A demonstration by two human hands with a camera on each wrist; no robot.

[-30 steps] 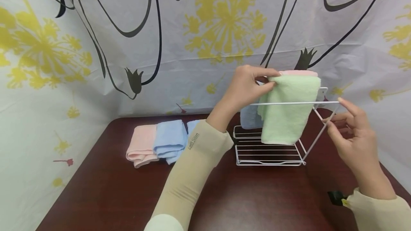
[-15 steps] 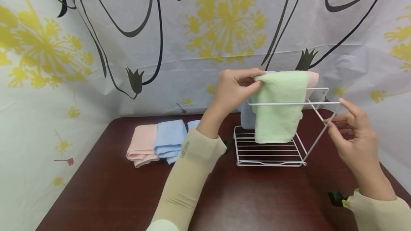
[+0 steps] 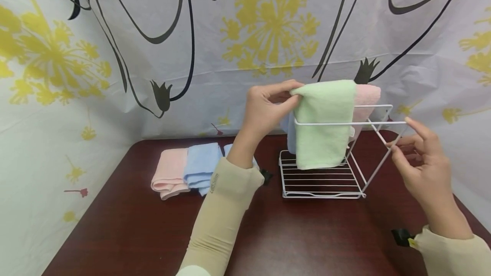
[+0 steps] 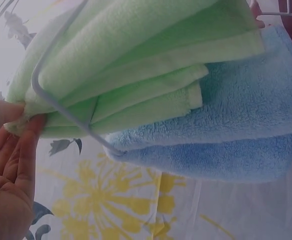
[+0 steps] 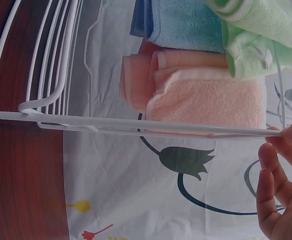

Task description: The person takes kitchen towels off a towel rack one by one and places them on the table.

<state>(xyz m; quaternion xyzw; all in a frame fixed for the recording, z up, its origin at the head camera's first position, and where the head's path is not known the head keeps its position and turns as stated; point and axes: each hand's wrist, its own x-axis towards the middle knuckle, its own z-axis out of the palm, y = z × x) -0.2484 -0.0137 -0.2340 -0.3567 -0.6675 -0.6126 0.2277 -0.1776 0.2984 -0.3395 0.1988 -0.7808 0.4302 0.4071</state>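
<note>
A light green towel (image 3: 326, 144) hangs over the front top rail of a white wire rack (image 3: 379, 123). My left hand (image 3: 262, 107) pinches the towel's upper left corner between thumb and fingers, close to the rail's bend. Behind it a pink towel (image 3: 367, 97) and a blue towel (image 4: 221, 132) hang on the rack; the green one covers part of both in the head view. My right hand (image 3: 426, 161) grips the rack's slanting right side bar, index finger at the top corner. The right wrist view shows that bar (image 5: 211, 130) reaching the fingertips.
On the dark red-brown table (image 3: 245, 233), left of the rack, lie a folded pink towel (image 3: 170, 171) and a folded blue towel (image 3: 203, 165). Another blue towel (image 3: 228, 149) is partly behind my left arm. A patterned white cloth (image 3: 215, 84) hangs behind the table.
My left hand has drawn the green towel leftward along the front rail, so more of the pink towel shows at right. My right hand has stayed on the rack.
</note>
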